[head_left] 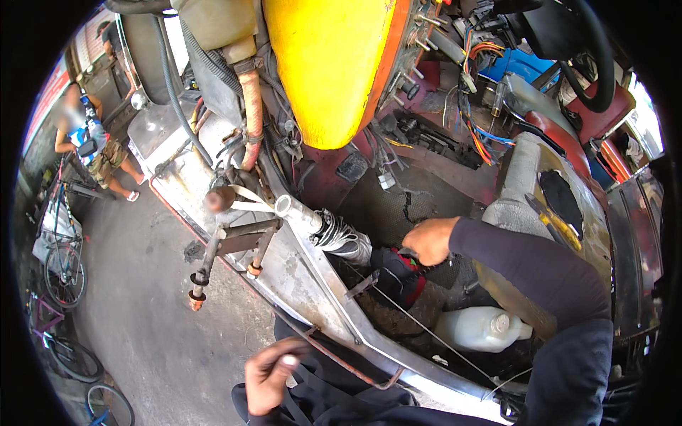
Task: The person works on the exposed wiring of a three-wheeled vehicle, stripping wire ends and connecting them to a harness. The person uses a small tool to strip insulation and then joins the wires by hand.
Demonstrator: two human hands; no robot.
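Our right hand (pixel 430 241) bends over the black-and-red bag (pixel 408 273), toward five o'clock from centre; we cannot tell its grip. Our left hand (pixel 268 375), at seven, is half-curled, apparently empty. A careless pull could snag the taut cord (pixel 419 323) or tip the translucent jug (pixel 469 329) at four.

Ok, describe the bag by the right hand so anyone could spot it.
Find the big yellow panel, then look lower in the picture. Just below the right hand sits a black bag; its red trim sets it apart from the pale jug nearby.
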